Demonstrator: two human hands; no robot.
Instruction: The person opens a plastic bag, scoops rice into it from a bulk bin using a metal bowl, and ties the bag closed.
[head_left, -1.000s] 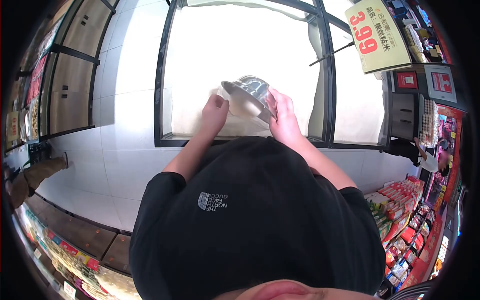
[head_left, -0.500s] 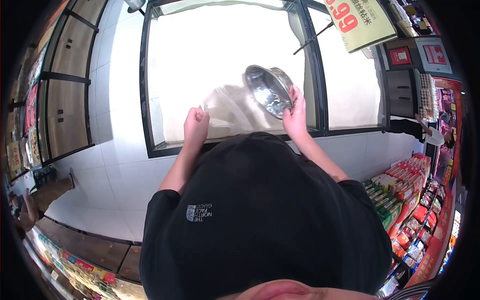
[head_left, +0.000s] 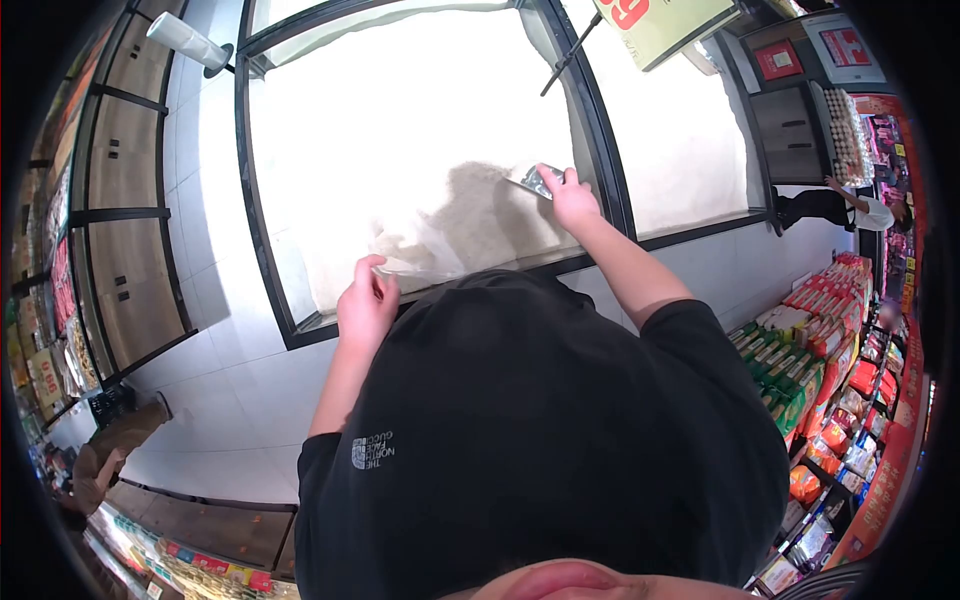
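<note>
Wide bin (head_left: 260, 190) straight ahead, black-framed, holding white fill (head_left: 400, 120) too glaring to make out in detail, greyed by shadow toward the middle. Best to work well inside the bin, forearms clear of its edges.

Left hand (head_left: 367, 305) at the near left of the bin, grip pinched on the edge of a bag (head_left: 430, 258). Right hand (head_left: 577, 205) farther out, over the right side, grip clenched round a bowl (head_left: 538, 180). Better to hold the bag low over the fill, without dragging thin film along the bin. Better, too, to keep a firm hold near the bowl's edge, with slow tilting and a steady wrist, always above the fill in case of spills.

Bag clear, limp and creased, spread over the near part of the fill, well apart from the bowl; contents, if any, impossible to make out. Bowl silvery and shiny, tilted, near the right side of the bin, largely covered by the right hand; inside hidden, contact with the fill impossible to tell.
</note>
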